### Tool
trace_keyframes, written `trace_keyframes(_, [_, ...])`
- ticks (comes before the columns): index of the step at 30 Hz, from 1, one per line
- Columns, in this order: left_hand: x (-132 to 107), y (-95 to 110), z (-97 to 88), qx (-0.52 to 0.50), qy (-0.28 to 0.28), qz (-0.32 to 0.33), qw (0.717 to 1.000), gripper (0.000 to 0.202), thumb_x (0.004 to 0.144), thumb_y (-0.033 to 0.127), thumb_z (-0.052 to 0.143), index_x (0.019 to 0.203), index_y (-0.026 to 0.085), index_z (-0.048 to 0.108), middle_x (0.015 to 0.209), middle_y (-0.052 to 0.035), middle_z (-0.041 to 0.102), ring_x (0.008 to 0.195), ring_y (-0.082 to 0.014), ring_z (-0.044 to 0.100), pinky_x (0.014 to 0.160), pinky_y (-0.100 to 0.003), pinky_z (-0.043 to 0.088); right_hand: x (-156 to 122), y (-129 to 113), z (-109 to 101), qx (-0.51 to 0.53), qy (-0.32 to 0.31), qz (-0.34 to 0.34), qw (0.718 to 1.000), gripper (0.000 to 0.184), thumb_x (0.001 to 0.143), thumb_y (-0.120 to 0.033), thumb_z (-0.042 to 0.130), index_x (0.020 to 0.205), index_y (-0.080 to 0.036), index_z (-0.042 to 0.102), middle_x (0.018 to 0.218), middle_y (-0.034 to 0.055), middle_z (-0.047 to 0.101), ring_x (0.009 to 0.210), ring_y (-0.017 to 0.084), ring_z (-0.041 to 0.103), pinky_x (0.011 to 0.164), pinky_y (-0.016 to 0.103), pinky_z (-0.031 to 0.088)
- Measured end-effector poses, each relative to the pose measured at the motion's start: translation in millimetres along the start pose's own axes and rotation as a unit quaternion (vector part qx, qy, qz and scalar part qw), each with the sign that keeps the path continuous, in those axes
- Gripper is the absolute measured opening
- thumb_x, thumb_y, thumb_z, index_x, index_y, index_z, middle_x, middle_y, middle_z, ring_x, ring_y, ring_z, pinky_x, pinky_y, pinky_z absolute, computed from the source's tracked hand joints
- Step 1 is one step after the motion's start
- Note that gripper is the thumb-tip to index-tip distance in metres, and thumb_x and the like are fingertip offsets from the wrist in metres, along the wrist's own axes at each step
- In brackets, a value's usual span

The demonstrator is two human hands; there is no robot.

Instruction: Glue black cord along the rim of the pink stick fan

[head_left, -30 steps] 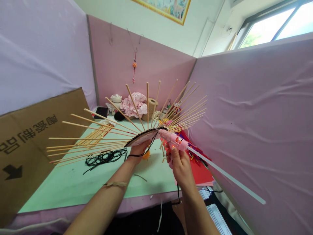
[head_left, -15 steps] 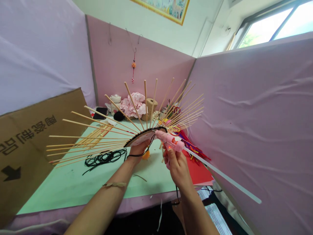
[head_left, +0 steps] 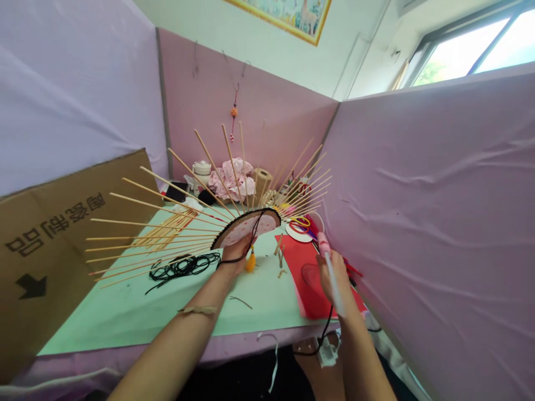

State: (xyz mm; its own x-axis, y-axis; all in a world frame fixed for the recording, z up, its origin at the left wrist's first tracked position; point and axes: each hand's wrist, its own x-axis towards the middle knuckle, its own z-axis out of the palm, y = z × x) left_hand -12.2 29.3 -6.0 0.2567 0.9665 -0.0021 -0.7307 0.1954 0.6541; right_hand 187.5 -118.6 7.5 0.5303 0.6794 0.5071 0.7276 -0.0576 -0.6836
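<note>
My left hand [head_left: 234, 254] supports, from beneath, a round disc [head_left: 259, 224] with a pale spotted face and a dark rim, tilted so that it looks like a narrow oval. Many thin wooden sticks [head_left: 211, 155] radiate from its edge. A black cord runs over the disc and hangs near my wrist. A yellow tassel [head_left: 251, 262] dangles just right of the hand. My right hand [head_left: 335, 274] is closed around a pink glue gun [head_left: 323, 244], whose long translucent glue stick [head_left: 336, 291] points back towards me. My left fingers are mostly hidden behind the disc.
Coiled black cord [head_left: 179, 268] and loose wooden sticks [head_left: 165, 231] lie on the left of the green tabletop [head_left: 200, 312]. Red paper [head_left: 307, 289] and yellow-handled scissors [head_left: 299, 224] lie right. A cardboard sheet [head_left: 62, 267] leans left; a pink partition [head_left: 434, 223] stands right.
My right hand has moved the glue gun away from the disc, to the right and over the red paper. The left hand still holds the disc, which has shifted slightly.
</note>
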Motion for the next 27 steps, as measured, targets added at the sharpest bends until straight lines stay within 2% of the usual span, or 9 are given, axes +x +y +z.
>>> trace_keyframes(2, [0, 3, 2.2, -0.012, 0.015, -0.006, 1.0, 0.025, 0.052, 0.018, 0.084, 0.074, 0.019, 0.072, 0.095, -0.0033, 0.075, 0.108, -0.0251, 0.065, 0.101, -0.038, 0.048, 7, 31, 6, -0.22, -0.029, 0.038, 0.974, 0.031, 0.09, -0.033, 0.045, 0.101, -0.007, 0.06, 0.099, 0.0212, 0.06, 0.096, 0.032, 0.055, 0.085, 0.043, 0.041])
trace_keyframes(4, [-1, 6, 4.1, -0.018, 0.041, -0.015, 0.999, 0.021, 0.056, 0.013, 0.081, 0.072, 0.019, 0.071, 0.093, -0.0033, 0.075, 0.109, -0.0249, 0.065, 0.1, -0.037, 0.049, 7, 51, 13, -0.364, -0.096, 0.068, 0.924, 0.033, 0.09, -0.027, 0.045, 0.108, -0.003, 0.058, 0.106, 0.0251, 0.057, 0.102, 0.034, 0.055, 0.085, 0.043, 0.042])
trace_keyframes(7, [-1, 7, 5.5, -0.031, 0.067, -0.006, 0.997, 0.02, 0.058, 0.009, 0.079, 0.073, 0.018, 0.07, 0.092, -0.0029, 0.075, 0.108, -0.0237, 0.065, 0.099, -0.036, 0.049, 1, 54, 17, -0.437, -0.161, 0.087, 0.881, 0.036, 0.09, -0.029, 0.048, 0.116, -0.005, 0.057, 0.111, 0.0235, 0.056, 0.107, 0.035, 0.054, 0.081, 0.042, 0.044])
trace_keyframes(10, [-1, 6, 4.7, -0.053, 0.071, 0.016, 0.996, 0.024, 0.057, 0.008, 0.079, 0.077, 0.018, 0.07, 0.097, -0.0024, 0.074, 0.108, -0.0224, 0.065, 0.098, -0.036, 0.05, -3, 26, 12, -0.444, -0.127, 0.08, 0.883, 0.041, 0.088, -0.035, 0.052, 0.116, -0.007, 0.058, 0.112, 0.0237, 0.057, 0.108, 0.037, 0.053, 0.083, 0.046, 0.043])
trace_keyframes(13, [2, 3, 2.1, -0.062, 0.08, 0.024, 0.995, 0.028, 0.056, 0.009, 0.08, 0.08, 0.02, 0.07, 0.098, -0.0005, 0.074, 0.106, -0.0211, 0.065, 0.096, -0.036, 0.051, -1, -21, 14, -0.327, -0.058, 0.008, 0.943, 0.038, 0.089, -0.036, 0.05, 0.116, -0.011, 0.059, 0.115, 0.0219, 0.058, 0.107, 0.033, 0.054, 0.086, 0.045, 0.042])
trace_keyframes(15, [4, 1, 0.4, -0.055, 0.08, 0.029, 0.995, 0.03, 0.056, 0.01, 0.08, 0.082, 0.021, 0.07, 0.097, -0.0001, 0.074, 0.103, -0.0201, 0.065, 0.094, -0.035, 0.052, 0, -54, 30, -0.107, -0.098, -0.071, 0.987, 0.03, 0.089, -0.038, 0.05, 0.105, -0.016, 0.063, 0.108, 0.0149, 0.064, 0.101, 0.026, 0.058, 0.086, 0.038, 0.044])
trace_keyframes(18, [6, -2, -1.9, -0.036, 0.056, 0.065, 0.996, 0.031, 0.058, 0.015, 0.081, 0.087, 0.018, 0.07, 0.098, -0.0025, 0.073, 0.099, -0.0194, 0.066, 0.093, -0.035, 0.051, -1, -92, 73, 0.125, -0.205, -0.053, 0.969, 0.028, 0.083, -0.044, 0.056, 0.088, -0.018, 0.066, 0.091, 0.0076, 0.068, 0.081, 0.019, 0.061, 0.076, 0.032, 0.047])
trace_keyframes(22, [8, -5, -5.3, -0.021, 0.057, 0.097, 0.993, 0.025, 0.062, 0.015, 0.079, 0.085, 0.013, 0.069, 0.092, -0.0043, 0.073, 0.095, -0.0201, 0.066, 0.092, -0.036, 0.05, -5, -112, 121, 0.216, -0.176, 0.025, 0.96, 0.019, 0.072, -0.037, 0.063, 0.072, -0.018, 0.062, 0.077, 0.0021, 0.063, 0.07, 0.015, 0.056, 0.072, 0.029, 0.045])
trace_keyframes(27, [9, -8, -8.8, -0.033, 0.063, 0.099, 0.993, 0.021, 0.063, 0.007, 0.074, 0.081, 0.015, 0.068, 0.086, -0.0035, 0.072, 0.093, -0.0201, 0.066, 0.083, -0.031, 0.053, 5, -131, 121, 0.358, -0.221, 0.119, 0.899, 0.016, 0.068, -0.033, 0.064, 0.066, -0.019, 0.058, 0.063, -0.0043, 0.056, 0.062, 0.01, 0.052, 0.063, 0.023, 0.043])
